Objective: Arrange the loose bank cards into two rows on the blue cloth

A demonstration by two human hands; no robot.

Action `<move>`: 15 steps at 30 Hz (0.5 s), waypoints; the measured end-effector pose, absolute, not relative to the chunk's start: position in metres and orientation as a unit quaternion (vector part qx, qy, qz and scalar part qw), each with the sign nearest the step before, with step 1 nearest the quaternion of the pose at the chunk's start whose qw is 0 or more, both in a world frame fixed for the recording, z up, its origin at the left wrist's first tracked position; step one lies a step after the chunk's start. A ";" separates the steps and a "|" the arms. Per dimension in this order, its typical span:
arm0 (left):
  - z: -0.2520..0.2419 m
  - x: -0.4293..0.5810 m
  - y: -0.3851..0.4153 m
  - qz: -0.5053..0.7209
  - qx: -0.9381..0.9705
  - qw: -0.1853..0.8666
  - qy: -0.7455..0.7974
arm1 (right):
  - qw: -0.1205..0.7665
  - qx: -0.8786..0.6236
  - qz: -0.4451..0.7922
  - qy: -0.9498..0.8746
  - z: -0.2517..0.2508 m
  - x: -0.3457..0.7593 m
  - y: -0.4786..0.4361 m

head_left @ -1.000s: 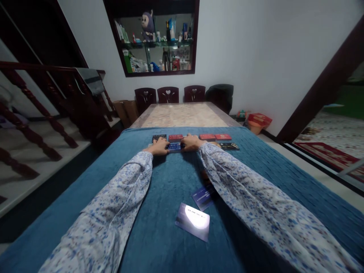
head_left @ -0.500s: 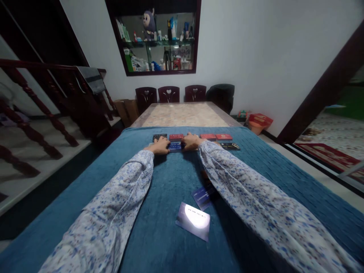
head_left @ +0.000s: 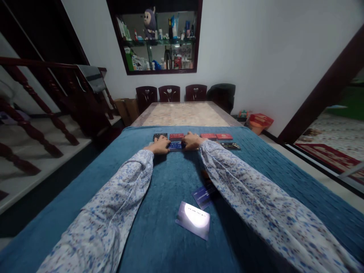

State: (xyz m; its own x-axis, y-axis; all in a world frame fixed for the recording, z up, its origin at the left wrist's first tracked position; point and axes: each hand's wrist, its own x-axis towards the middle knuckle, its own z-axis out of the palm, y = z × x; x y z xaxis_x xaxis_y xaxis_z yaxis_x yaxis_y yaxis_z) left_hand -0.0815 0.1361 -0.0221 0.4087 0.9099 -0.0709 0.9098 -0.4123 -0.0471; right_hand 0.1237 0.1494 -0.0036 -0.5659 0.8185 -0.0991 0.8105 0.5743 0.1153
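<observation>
Blue plush cloth (head_left: 170, 189) covers the table. At its far end the left hand (head_left: 160, 145) and right hand (head_left: 192, 141) bracket a blue card (head_left: 176, 146), fingertips on its ends; whether they grip it is unclear. A careless push might skew the red card (head_left: 176, 136) just behind.

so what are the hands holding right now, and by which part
The blue card, at its two short ends: left hand on the left end, right hand on the right. Whether they grip or only touch it cannot be told.
</observation>
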 end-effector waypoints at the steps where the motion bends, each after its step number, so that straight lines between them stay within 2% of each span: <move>1: -0.022 -0.082 0.136 0.046 -0.839 0.002 -0.542 | 0.069 0.460 0.028 0.885 -0.004 0.124 0.149; 8: -0.018 -0.082 0.132 0.031 -0.836 0.005 -0.548 | 0.060 0.457 0.031 0.887 -0.008 0.129 0.159; 15: -0.018 -0.092 0.116 -0.031 -0.857 0.026 -0.514 | 0.010 0.442 0.050 0.896 -0.003 0.145 0.143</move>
